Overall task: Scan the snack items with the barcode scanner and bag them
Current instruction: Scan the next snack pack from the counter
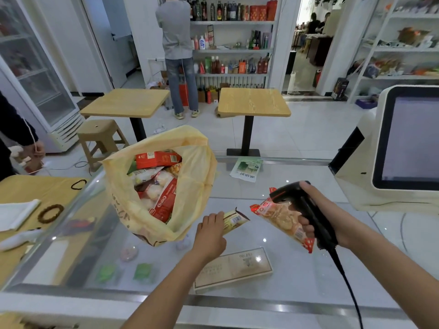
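Observation:
My right hand [318, 210] grips the black barcode scanner [301, 207] by its handle, its head pointing left over a red-and-clear cracker packet [282, 222] that lies under it on the glass counter [297, 276]. My left hand [210, 231] holds a small yellow-brown snack bar [235, 220] with its barcode facing up, just right of the bag. The yellow plastic bag [190, 186] stands open on the counter, holding several red and white snack packs [156, 181].
A white checkout screen [403, 143] stands at the right. A green-white packet [247, 168] lies at the counter's far edge. Beyond are two wooden tables [254, 102], a stool [99, 138], shelves of bottles and a person standing there. Another person's hand [38, 150] is at the left.

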